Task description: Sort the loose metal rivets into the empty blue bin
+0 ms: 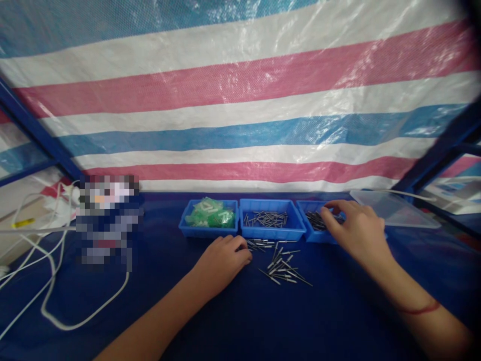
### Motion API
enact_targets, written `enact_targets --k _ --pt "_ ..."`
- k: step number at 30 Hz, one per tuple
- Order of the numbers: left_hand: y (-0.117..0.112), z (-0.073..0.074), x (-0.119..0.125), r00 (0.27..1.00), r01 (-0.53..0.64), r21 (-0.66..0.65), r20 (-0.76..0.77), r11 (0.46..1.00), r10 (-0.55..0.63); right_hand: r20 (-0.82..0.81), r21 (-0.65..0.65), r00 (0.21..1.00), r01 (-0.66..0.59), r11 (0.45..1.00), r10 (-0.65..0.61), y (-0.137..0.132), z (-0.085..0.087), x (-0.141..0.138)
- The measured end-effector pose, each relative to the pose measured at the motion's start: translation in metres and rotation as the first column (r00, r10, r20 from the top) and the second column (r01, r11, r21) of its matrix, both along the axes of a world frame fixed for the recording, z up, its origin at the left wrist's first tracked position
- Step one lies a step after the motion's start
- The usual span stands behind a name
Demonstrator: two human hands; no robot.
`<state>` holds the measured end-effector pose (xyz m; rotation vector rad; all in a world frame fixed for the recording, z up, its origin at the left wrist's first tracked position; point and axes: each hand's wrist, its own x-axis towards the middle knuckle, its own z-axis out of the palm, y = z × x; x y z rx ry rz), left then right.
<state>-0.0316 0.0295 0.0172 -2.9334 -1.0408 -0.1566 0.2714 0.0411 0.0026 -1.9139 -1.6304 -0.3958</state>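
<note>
My left hand (228,258) rests on the blue table at the left end of a row of metal pins (261,244) that look like blind rivets. Its fingers are curled together, and anything between them is hidden. A loose pile of the same rivets (283,268) lies to its right. My right hand (356,228) reaches over the right blue bin (314,237), thumb and forefinger apart above dark metal pins (315,220). The middle bin (272,233) holds several scattered rivets. In the left bin (208,232) are green-and-clear plastic packets (212,213).
White cables (56,281) loop across the table's left side, next to a blurred-out patch (107,220). A translucent plastic sheet or lid (398,210) lies behind my right hand. Striped plastic sheeting (240,100) hangs behind the bins, between blue frame posts (41,130).
</note>
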Motion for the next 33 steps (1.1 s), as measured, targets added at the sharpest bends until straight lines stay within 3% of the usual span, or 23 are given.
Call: enact_targets --k 5,9,13,19,26,30,33 --pt "0.000 -0.004 0.002 0.999 0.001 -0.029 0.052 1.000 0.000 0.005 0.068 0.964 -0.264 0.962 0.264 -0.010 0.000 -0.026" --pt "0.000 -0.010 0.004 0.995 -0.011 -0.061 0.103 0.998 0.017 -0.002 0.059 0.880 -0.475 0.878 0.476 -0.020 0.002 -0.051" --pt "0.001 -0.016 0.005 0.988 -0.015 -0.055 0.153 0.998 0.024 -0.035 0.049 0.796 -0.603 0.796 0.605 -0.028 0.000 -0.070" --pt "0.001 -0.016 0.006 0.990 -0.016 -0.066 0.139 0.998 0.025 -0.065 -0.050 0.715 -0.699 0.714 0.696 -0.034 -0.001 -0.082" --pt "-0.004 -0.019 0.014 0.984 0.037 -0.102 0.175 0.994 -0.019 -0.070 -0.083 0.673 -0.739 0.668 0.736 -0.037 -0.001 -0.087" --pt "-0.009 -0.016 0.018 0.938 0.085 -0.225 0.347 0.971 -0.002 -0.102 -0.100 0.639 -0.769 0.632 0.762 -0.038 -0.002 -0.089" --pt "-0.013 -0.013 0.020 0.855 0.102 -0.346 0.510 0.933 0.096 -0.137 -0.114 0.625 -0.780 0.615 0.768 -0.039 -0.003 -0.092"
